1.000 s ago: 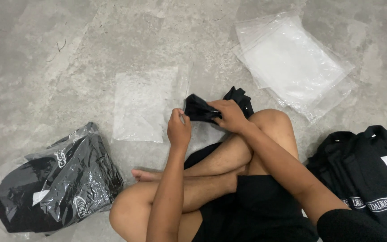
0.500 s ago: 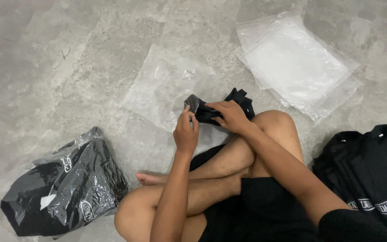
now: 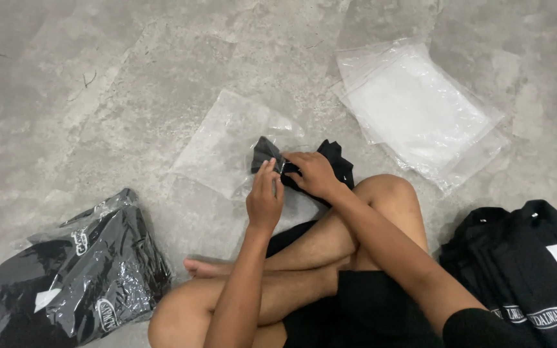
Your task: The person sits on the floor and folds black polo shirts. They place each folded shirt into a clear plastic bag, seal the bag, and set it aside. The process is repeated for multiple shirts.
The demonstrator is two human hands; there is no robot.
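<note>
I sit cross-legged on a grey floor. A clear plastic bag (image 3: pixel 227 143) lies in front of my knees. A folded black garment (image 3: pixel 334 159) sits at its open end, one corner inside the bag. My left hand (image 3: pixel 264 198) pinches the edge of the bag's opening around that corner. My right hand (image 3: pixel 314 173) grips the black garment just right of the bag's mouth. The rest of the garment is hidden behind my right hand and knee.
A stack of clear plastic bags (image 3: pixel 420 109) lies at the upper right. Bagged black garments (image 3: pixel 75 270) are piled at the lower left. Loose black garments (image 3: pixel 523 270) with white logos lie at the right, beside my leg (image 3: pixel 330 238).
The clear bag has turned and shifted right toward the garment. Both hands have come together at its mouth, and a corner of the black garment now sits inside the opening.
</note>
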